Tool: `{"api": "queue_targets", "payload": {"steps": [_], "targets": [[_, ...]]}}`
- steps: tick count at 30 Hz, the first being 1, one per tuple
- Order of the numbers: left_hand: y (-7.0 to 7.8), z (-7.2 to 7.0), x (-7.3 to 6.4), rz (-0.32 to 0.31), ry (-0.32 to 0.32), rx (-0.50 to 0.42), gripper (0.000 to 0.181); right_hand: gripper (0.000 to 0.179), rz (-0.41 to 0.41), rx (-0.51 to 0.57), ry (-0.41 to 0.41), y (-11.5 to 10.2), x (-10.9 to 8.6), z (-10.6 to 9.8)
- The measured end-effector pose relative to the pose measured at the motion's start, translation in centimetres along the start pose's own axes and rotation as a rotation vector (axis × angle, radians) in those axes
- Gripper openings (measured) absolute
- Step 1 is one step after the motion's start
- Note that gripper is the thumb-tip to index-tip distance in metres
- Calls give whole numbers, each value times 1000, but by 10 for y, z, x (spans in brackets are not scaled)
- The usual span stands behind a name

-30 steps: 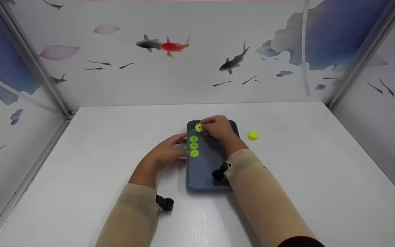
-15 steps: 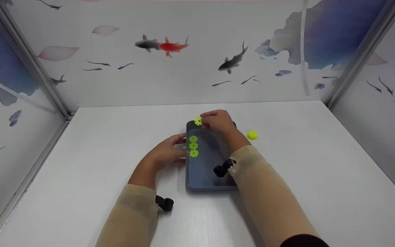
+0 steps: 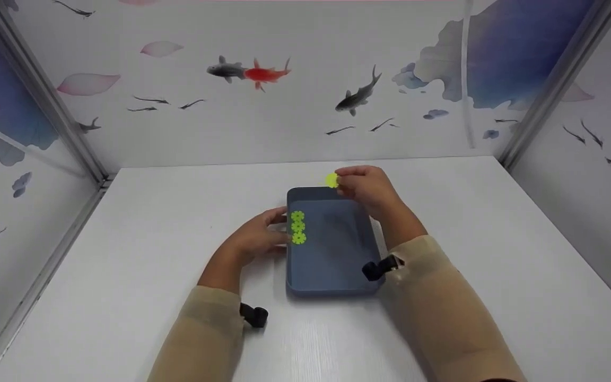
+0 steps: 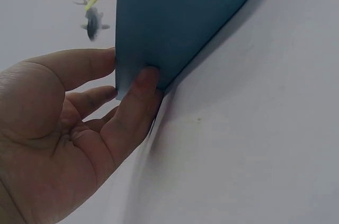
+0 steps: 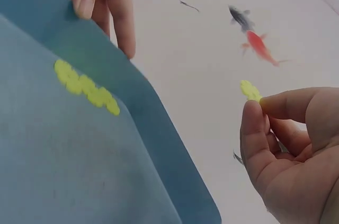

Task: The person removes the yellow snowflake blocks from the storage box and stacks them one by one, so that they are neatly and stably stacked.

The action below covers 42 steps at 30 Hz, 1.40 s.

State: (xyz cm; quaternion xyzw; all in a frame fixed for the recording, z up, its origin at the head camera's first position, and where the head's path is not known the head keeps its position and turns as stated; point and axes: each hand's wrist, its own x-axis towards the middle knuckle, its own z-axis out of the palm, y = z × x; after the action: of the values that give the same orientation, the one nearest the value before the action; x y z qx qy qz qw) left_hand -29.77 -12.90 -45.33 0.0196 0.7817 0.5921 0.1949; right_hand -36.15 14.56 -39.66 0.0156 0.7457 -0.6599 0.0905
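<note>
A blue-grey rectangular tray lies on the table. My left hand holds its left wall, with the thumb at the rim and fingers against the outside, as the left wrist view shows. Three yellow-green notched snowflake discs sit in a row inside the tray along that wall, touching one another. My right hand pinches another yellow-green disc between thumb and forefinger, raised beyond the tray's far edge. The right wrist view shows this disc apart from the tray.
The white table extends around the tray. Behind it stands a white panel printed with fish, with side panels at left and right. Black wrist cameras stick out from both sleeves.
My right hand has lifted its disc from the tray's far left part and moved up and right. The yellow disc-like piece right of the tray is now hidden by that arm. The left hand stays.
</note>
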Motion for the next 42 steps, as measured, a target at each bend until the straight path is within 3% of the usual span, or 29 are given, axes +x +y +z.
{"api": "queue_targets", "payload": {"steps": [10,21,33,42], "targets": [[-3,0,1,25,5,18,86,34,-31,89,30,16,-15,-38],[-1,1,1,17,-7,4,85,34,19,86,125,28,-18,-82],[0,-1,-2,15,3,11,86,37,84,112,151,50,-7,-103],[-4,-1,1,22,-19,-25,85,41,186,4,192,70,-1,-118]]}}
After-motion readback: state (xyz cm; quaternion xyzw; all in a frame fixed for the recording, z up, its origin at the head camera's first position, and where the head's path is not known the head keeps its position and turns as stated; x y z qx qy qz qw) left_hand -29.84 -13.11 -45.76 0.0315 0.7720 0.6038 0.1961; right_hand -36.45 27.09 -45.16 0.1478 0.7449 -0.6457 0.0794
